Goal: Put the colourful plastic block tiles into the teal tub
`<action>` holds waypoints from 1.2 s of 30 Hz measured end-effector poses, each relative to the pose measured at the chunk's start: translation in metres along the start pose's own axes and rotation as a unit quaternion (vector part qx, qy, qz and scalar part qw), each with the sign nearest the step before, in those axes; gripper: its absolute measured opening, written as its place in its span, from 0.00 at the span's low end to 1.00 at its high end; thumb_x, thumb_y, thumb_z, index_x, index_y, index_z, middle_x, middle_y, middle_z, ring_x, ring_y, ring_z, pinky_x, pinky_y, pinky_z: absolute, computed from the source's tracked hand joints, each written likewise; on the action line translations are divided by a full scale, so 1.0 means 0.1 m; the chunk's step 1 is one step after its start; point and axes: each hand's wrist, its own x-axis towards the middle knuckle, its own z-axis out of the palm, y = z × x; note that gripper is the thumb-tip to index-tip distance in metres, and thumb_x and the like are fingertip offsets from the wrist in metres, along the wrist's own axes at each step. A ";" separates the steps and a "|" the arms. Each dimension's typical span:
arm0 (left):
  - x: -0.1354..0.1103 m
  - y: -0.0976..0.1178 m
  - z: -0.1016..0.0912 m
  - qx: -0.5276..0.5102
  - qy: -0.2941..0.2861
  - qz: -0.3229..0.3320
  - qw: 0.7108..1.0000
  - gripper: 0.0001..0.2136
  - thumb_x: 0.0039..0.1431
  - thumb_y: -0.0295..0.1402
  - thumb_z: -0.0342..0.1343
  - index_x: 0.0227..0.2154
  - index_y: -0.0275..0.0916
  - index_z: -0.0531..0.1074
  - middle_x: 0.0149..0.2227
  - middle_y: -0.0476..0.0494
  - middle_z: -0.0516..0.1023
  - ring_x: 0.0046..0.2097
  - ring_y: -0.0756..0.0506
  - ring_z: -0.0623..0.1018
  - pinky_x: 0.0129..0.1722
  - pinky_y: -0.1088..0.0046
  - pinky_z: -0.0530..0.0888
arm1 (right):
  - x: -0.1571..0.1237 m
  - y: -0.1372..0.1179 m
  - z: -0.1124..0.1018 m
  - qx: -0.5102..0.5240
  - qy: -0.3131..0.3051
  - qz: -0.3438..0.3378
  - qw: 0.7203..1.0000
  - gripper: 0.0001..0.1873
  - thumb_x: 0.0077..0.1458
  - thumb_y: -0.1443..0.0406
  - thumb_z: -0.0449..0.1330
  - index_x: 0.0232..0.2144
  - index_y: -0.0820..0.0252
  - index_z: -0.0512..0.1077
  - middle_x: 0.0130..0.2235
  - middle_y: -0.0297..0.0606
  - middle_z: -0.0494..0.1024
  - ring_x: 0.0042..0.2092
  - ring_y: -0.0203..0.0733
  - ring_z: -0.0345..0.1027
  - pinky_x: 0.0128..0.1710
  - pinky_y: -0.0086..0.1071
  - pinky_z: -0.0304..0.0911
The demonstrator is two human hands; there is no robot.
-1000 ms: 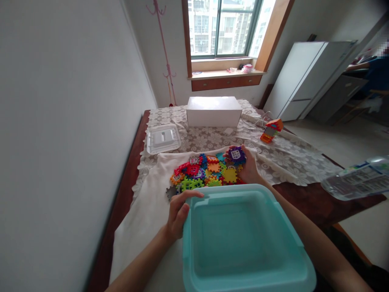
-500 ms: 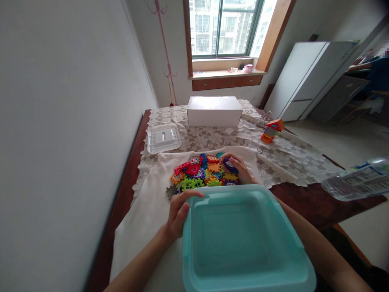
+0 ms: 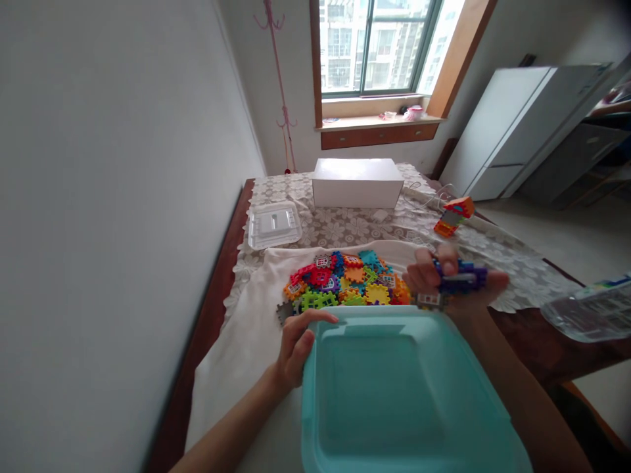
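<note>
A teal plastic bin (image 3: 394,394) stands close in front of me on a white cloth (image 3: 241,348). My left hand (image 3: 296,345) grips its far left rim, fingers curled over the edge. Beyond the bin lies a heap of colourful interlocking plastic tiles (image 3: 345,286). My right hand (image 3: 448,282) hovers above the bin's far right corner, closed on a small stack of tiles, purple ones (image 3: 463,276) on top and a grey one below.
A white box (image 3: 357,182) and a clear lid (image 3: 273,225) sit farther back on the lace tablecloth (image 3: 345,230). A small built toy house (image 3: 454,215) stands at the right. A clear plastic container (image 3: 586,310) juts in at the right edge. A wall runs along the left.
My right hand has left the heap with several tiles and moved right and toward me, up over the bin's far corner. My left hand has kept its grip on the rim.
</note>
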 end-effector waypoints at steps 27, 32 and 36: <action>0.00 -0.03 -0.02 -0.022 -0.012 -0.027 0.999 0.23 0.76 0.46 0.46 0.47 0.38 0.84 0.44 0.38 0.88 0.40 0.40 0.82 0.41 0.64 0.72 | -0.10 0.88 -0.53 -0.663 -0.020 0.166 0.730 0.26 0.67 0.51 0.63 0.63 0.52 0.73 0.60 0.47 0.79 0.62 0.57 0.74 0.65 0.54 0.69; -0.01 -0.03 -0.01 -0.007 -0.006 -0.013 1.000 0.24 0.77 0.46 0.45 0.46 0.38 0.84 0.44 0.38 0.88 0.39 0.40 0.82 0.43 0.63 0.73 | -0.13 0.88 -0.54 -0.723 -0.011 0.175 0.668 0.29 0.67 0.50 0.63 0.65 0.52 0.70 0.69 0.51 0.72 0.71 0.63 0.64 0.71 0.63 0.56; 0.00 -0.02 -0.02 -0.003 -0.008 -0.004 1.000 0.23 0.77 0.45 0.45 0.47 0.37 0.84 0.45 0.37 0.88 0.40 0.40 0.82 0.45 0.62 0.73 | -0.15 0.93 -0.56 -0.729 -0.032 0.195 0.656 0.27 0.69 0.51 0.61 0.65 0.54 0.70 0.64 0.51 0.77 0.71 0.62 0.64 0.75 0.66 0.44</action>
